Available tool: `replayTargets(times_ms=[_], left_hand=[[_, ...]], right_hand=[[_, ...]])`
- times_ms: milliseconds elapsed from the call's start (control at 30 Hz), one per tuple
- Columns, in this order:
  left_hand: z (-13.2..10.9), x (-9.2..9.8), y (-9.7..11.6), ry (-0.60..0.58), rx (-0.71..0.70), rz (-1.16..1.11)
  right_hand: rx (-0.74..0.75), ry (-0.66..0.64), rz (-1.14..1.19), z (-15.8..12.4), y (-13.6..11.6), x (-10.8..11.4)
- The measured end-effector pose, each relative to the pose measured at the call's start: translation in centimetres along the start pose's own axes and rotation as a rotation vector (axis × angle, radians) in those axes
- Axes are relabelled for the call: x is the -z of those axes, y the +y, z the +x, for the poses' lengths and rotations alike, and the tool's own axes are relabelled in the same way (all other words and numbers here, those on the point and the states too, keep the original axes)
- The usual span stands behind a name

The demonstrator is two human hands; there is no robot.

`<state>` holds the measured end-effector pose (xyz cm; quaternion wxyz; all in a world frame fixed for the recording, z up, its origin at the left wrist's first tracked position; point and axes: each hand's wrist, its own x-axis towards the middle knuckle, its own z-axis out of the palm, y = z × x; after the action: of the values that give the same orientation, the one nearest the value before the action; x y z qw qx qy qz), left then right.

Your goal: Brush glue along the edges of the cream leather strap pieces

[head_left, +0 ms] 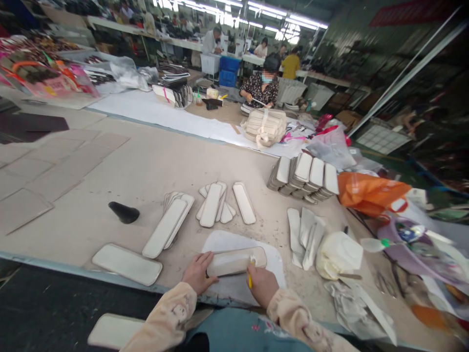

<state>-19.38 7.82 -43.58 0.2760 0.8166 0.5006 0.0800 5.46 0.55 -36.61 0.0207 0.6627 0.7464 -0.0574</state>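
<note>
A long pale panel (234,261) with rounded ends lies on a white sheet (274,254) at the table's near edge. My left hand (199,273) grips its left end, fingers on top and thumb at the near side. In my right hand (262,281) is a yellow-handled brush (250,278), its pale tip touching the panel's right part. Just left lies a separate white-faced panel (126,264). Beyond my hands are a fanned stack of panels (166,227), a crossed pile (211,205) and a single panel (244,203).
A black cone-like object (124,212) stands at left. Stacked panels (309,171), thin pale strips (304,234), a white pot (339,252), an orange bag (370,193) and a purple basin (395,259) occupy the right. Across the table a person (262,90) works behind a tied bundle (264,127).
</note>
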Motion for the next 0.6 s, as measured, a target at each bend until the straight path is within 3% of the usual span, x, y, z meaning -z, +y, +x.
replayTargets(times_ms=[67, 167, 267, 333, 400, 467, 600], left_hand=[[0.0, -0.2, -0.2, 0.007, -0.006, 0.001], [0.1, -0.5, -0.4, 0.017, -0.020, -0.001], [0.1, -0.5, -0.6, 0.028, -0.044, 0.000], [0.1, -0.5, -0.5, 0.026, -0.039, -0.002], [0.1, -0.3, -0.4, 0.012, -0.016, -0.006], [0.1, -0.2, -0.2, -0.003, 0.006, -0.009], [0.2, 0.0, 0.0, -0.018, 0.016, -0.003]], right_hand=[[0.088, -0.018, 0.062, 0.7, -1.9, 0.1], [0.151, -0.002, 0.354, 1.6, -4.1, 0.2], [0.092, -0.047, 0.767, 2.3, -5.3, -0.1], [-0.026, -0.122, 1.029, 2.7, -5.3, -0.7], [-0.180, -0.157, 1.214, 2.9, -4.4, -1.3], [-0.314, -0.110, 1.282, 2.7, -2.5, -1.5], [-0.496, 0.069, 1.166, 1.2, 3.0, -0.7]])
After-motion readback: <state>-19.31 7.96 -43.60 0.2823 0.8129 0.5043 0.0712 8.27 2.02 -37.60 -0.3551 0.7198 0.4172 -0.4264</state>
